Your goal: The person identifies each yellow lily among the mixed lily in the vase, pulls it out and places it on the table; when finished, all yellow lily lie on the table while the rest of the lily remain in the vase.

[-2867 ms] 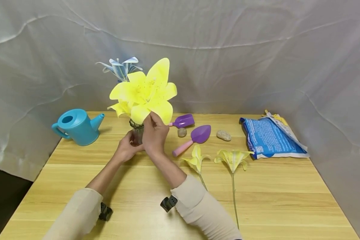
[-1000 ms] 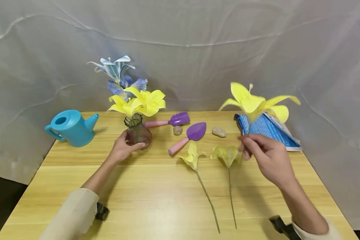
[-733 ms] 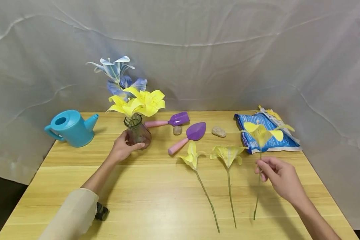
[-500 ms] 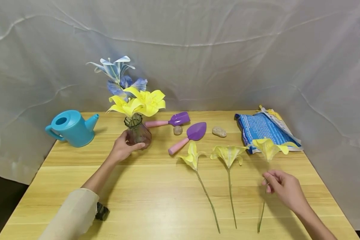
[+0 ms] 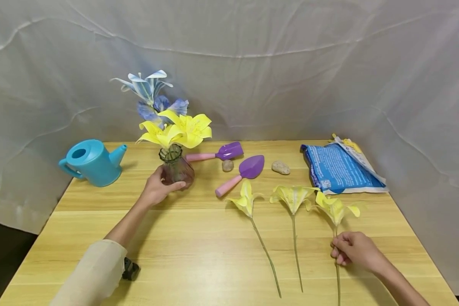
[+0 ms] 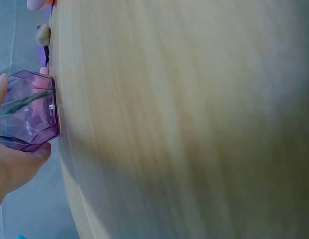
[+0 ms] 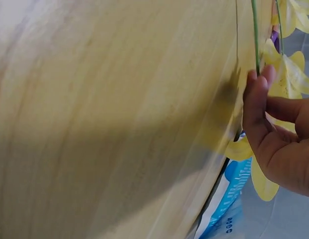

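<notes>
In the head view my left hand (image 5: 156, 189) grips the purple-tinted glass vase (image 5: 181, 172) low on its side, thumb across the front. Blue flowers (image 5: 147, 89) and yellow lilies (image 5: 191, 127) stand in it. The left wrist view shows a green stem inside the clear vase (image 6: 32, 112). My right hand (image 5: 355, 250) pinches the stem of a yellow lily (image 5: 334, 210) low over the table at the right; whether the stem touches the wood I cannot tell. Two more yellow lilies, one middle (image 5: 293, 199) and one left (image 5: 246, 199), lie side by side to its left.
A blue watering can (image 5: 95, 163) stands at the left. Behind the lilies lie a purple trowel (image 5: 251, 166), a purple scoop (image 5: 229, 151), a small round stone (image 5: 227, 165), a longer pebble (image 5: 281, 167) and a blue bag (image 5: 340, 170). Grey cloth (image 5: 252, 85) hangs behind the table.
My right hand has carried a yellow lily away from the vase to the right, then lowered it towards the table beside the two lying lilies. The left hand keeps its grip on the vase.
</notes>
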The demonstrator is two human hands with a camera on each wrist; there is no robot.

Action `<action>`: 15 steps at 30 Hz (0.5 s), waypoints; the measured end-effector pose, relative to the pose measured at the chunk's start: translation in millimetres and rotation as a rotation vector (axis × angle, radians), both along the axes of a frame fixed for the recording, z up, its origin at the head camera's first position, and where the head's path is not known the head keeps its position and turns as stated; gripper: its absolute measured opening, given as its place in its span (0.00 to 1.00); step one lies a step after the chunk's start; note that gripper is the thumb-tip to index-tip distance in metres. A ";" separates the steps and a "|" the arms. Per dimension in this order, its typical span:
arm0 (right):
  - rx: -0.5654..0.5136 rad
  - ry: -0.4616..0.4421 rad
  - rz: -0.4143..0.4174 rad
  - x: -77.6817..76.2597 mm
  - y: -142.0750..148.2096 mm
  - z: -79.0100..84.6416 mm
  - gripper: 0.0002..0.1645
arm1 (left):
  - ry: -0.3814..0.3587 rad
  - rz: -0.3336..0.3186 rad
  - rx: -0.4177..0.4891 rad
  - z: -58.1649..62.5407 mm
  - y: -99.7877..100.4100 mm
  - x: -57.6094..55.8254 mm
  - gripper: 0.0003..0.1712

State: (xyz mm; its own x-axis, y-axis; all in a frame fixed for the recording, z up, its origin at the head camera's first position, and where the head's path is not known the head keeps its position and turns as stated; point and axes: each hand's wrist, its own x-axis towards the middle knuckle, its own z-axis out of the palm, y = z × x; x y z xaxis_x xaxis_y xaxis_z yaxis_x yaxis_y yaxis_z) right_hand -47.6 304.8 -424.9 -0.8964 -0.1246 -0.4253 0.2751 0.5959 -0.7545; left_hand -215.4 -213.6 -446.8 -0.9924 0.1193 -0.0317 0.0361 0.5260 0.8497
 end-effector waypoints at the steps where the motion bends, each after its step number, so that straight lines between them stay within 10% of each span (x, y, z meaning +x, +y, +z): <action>1: -0.023 -0.015 0.023 0.5 0.6 0.5 0.15 | 0.000 0.000 -0.001 0.2 0.1 0.1 0.54; 15: -0.080 -0.045 0.138 1.5 3.7 6.7 0.16 | 0.004 -0.010 -0.020 3.0 1.7 1.4 0.57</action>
